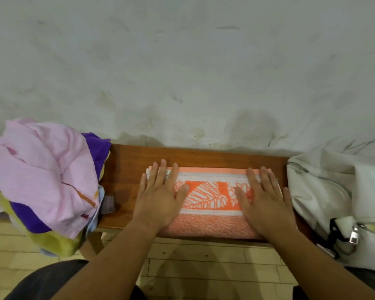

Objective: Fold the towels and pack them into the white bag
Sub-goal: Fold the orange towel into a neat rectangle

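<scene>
The folded orange-and-white terry towel (208, 202), a long rectangle with a white leaf pattern on an orange band across its middle, lies flat on the brown wooden bench (128, 169). Its near long edge reaches the bench's front edge.

Both hands lie on top of this towel, palms down. The left hand (158, 198) covers the towel's left end, its fingers straight and spread and pointing toward the towel's far edge, with the thumb reaching inward onto the leaf band. The right hand (264, 204) covers the towel's right end in the same way, fingers straight and flat and the thumb angled inward. Neither hand grips anything; both simply press on the cloth. The patterned middle of the towel shows bare between the two thumbs.

Left of the towel, with a strip of bare bench between, sits a loose heap of unfolded towels (43, 180): a pale pink one on top, with purple and yellow-green cloth beneath, spilling over the bench's end.

Right of the towel, just beside its right end, is the white fabric bag (325, 191), with a grey zipper along its upper side and a black strap with a metal buckle (353, 237) near its lower part.

Beyond the towel rises a stained whitish wall (182, 72). Nearer than the towel are pale wooden floor planks (204, 263) and the person's dark-clothed knees (41, 282).
</scene>
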